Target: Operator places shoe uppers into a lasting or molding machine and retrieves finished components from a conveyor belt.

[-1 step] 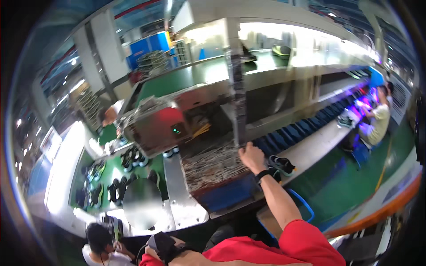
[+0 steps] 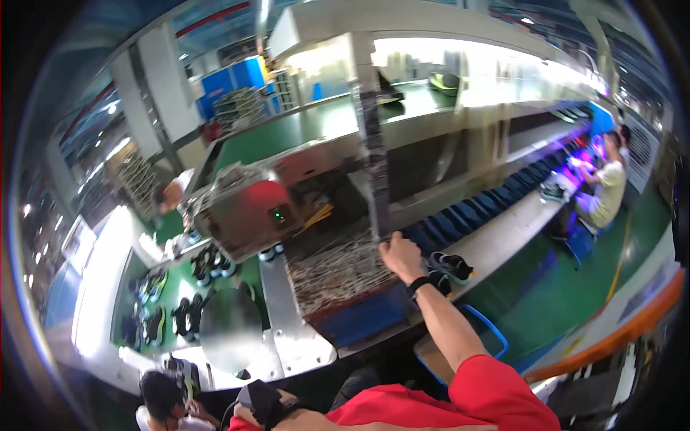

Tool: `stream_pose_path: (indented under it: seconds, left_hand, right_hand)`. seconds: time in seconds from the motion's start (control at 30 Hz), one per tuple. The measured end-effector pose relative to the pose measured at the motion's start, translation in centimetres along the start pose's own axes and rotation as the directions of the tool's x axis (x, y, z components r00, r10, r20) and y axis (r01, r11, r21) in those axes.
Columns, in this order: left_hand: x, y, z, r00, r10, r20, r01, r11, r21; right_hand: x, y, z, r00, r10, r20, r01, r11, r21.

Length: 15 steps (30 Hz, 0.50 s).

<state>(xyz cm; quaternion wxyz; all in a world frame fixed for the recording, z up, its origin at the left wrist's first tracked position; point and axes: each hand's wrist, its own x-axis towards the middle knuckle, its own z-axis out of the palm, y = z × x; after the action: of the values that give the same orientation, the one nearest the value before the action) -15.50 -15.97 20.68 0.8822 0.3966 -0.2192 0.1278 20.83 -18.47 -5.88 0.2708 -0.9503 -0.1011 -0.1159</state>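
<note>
My right hand [image 2: 402, 257], with a black band on its wrist, reaches forward with its fingers curled. It is at the foot of the taped upright post [image 2: 372, 154], by the corner of a box-like ledge [image 2: 338, 276] with a ragged, peeling top. What the fingers close on, if anything, is hidden. Just right of the hand, a dark sneaker with a pale sole [image 2: 453, 266] stands at the near end of a row of dark blue pieces [image 2: 471, 213]. I cannot make out my left hand; a dark object [image 2: 264, 404] covers that area near the lower edge.
Several pairs of shoes [image 2: 190, 314] stand on a green surface at left. A blue-rimmed bin [image 2: 491, 327] is below my forearm. A metal machine housing [image 2: 248, 215] is ahead left. People work at lower left [image 2: 167, 401], far left [image 2: 175, 189] and far right [image 2: 609, 190].
The whole view has shifted slightly, so things appear a little further left. My right hand keeps its place by the post, fingers still curled.
</note>
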Motion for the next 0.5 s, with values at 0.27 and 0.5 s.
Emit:
stream_pose_path:
  seconds: [0.27, 0.5]
  left_hand:
    - [-2.4, -5.0, 0.0, 0.923, 0.238, -0.302, -0.373, 0.748, -0.55]
    - [3.4, -1.1, -3.9, 0.794, 0.455, 0.402, -0.314, 0.875, -0.369]
  right_hand:
    - [-0.1, -0.5, -0.2, 1.0, -0.005, 0.006, 0.005, 0.999, 0.037]
    - [0.0, -1.3, 0.0, 0.998, 0.04, 0.057, -0.04, 0.999, -0.004]
